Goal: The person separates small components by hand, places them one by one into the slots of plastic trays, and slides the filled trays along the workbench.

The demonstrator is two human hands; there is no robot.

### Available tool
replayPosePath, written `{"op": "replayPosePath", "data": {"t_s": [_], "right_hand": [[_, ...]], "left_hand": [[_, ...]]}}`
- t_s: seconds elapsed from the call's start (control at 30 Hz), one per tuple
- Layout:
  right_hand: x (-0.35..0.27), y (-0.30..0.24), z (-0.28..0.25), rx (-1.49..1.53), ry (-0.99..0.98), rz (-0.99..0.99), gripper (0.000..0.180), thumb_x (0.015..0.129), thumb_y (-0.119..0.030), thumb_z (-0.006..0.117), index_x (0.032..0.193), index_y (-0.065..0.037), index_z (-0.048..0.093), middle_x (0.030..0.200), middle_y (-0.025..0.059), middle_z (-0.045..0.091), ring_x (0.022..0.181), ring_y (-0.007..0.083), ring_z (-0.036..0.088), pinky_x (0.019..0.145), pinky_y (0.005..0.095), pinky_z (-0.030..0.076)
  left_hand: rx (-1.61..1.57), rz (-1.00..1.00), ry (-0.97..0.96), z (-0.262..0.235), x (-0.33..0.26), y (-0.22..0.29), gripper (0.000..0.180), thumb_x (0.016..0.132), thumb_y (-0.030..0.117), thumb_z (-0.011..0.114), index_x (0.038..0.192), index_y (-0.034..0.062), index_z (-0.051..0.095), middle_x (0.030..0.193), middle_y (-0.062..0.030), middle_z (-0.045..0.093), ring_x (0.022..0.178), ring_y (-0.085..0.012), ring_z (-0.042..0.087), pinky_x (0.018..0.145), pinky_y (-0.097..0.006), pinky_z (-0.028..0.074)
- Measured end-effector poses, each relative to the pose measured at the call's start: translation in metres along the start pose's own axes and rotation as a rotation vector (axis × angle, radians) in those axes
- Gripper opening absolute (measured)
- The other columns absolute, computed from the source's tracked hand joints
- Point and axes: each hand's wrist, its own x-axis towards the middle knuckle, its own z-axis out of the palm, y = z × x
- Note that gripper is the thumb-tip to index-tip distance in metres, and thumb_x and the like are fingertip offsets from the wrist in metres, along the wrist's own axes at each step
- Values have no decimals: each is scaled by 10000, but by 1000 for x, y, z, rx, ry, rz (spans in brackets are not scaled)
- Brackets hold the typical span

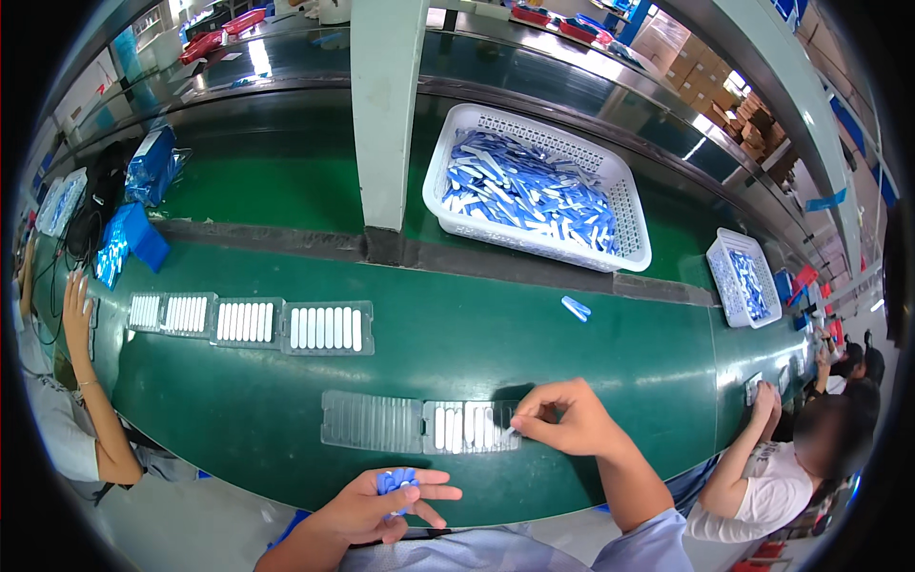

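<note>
White strip (508, 433), pinched in right grip (566, 419)

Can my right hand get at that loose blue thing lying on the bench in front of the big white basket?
Probably yes: only green bench lies between your right hand and the loose blue thing. That hand seems to pinch a white piece, though, so it would likely need freeing first.
</note>
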Motion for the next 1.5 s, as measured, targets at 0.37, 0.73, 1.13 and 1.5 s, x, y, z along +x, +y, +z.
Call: {"op": "replayPosePath", "data": {"t_s": [0.37,0.73,1.13,1.5], "right_hand": [[16,-10,9,-648,-70,-269,333,825,-129,761,1153,-110,707,696,53,524,677,202,588,592,334,475],[-16,-16,58,-164,-111,-298,190,825,-119,816,992,-56,754,654,13,542,589,119,512,521,284,407],[-19,4,1,442,165,58,41,899,42,702,916,32,738,740,90,711,629,92,625,537,231,459],[12,-13,-6,-353,-77,-12,77,849,7,712,922,-17,718,706,37,699,547,79,575,529,238,454]], "left_hand": [[-192,58,-116,-5,2,-2,561,1030,99,548,1531,-25,330,1535,-204,441,1252,-290,596,627,-223,484],[50,-122,-140,21,22,0,507,1070,148,489,1512,-55,344,1519,-245,442,1219,-333,636,625,-285,581],[-14,-28,-40,7,12,1,487,1055,125,508,1482,-72,380,1463,-249,510,1184,-324,649,585,-274,541],[-11,17,-49,-3,14,-10,360,1051,148,534,1373,-13,533,957,-110,611,661,-100,502,498,-217,339]]}}
